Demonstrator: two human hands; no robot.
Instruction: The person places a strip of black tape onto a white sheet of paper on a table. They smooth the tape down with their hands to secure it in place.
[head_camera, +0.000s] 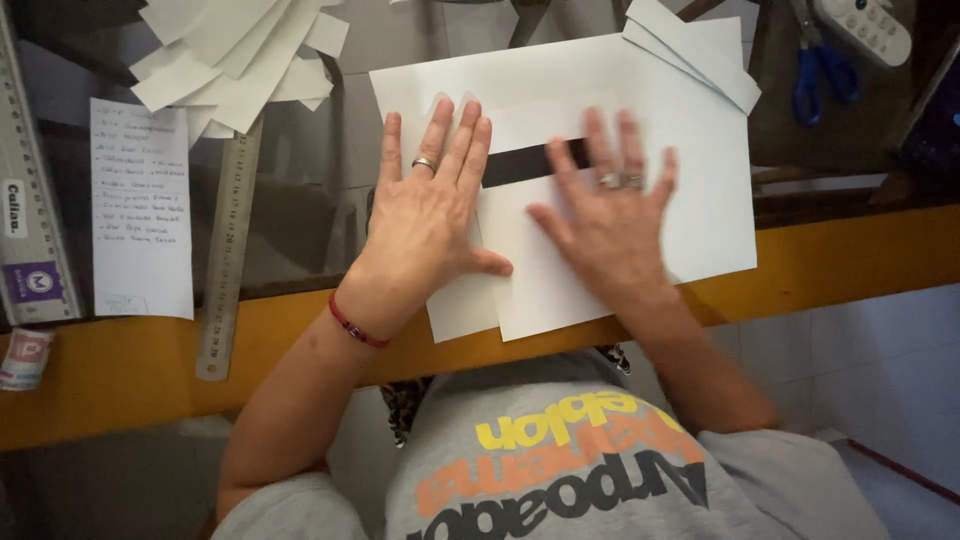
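The left hand (425, 225) was laid flat, palm down, with its grip released: fingers were spread and straight, nothing was clasped, and a ring was worn on one finger. It was pressed on the left part of a folded white sheet (545, 270), the thumb stretched rightward across the paper. The right hand (605, 220) was likewise held open and flat on the same sheet, fingers splayed; it was blurred, so the exact contact of its fingertips could not be told with certainty, though they appeared to rest on a black strip (525, 163) lying across the upper part of the sheet. The strip was seen between the two hands, its left end just beside the left fingers.

The folded sheet was placed on a larger white sheet (715, 200), which lay on a glass-topped bench (310, 190) with an orange-yellow edge. A red band was worn at the left wrist. To the left, a steel ruler (228, 250) was set almost upright in the view, and beside it a handwritten note (140, 210). A heap of white paper strips (235, 55) was piled at the upper left. Blue-handled scissors (822, 68) were left at the upper right, well apart from both hands.
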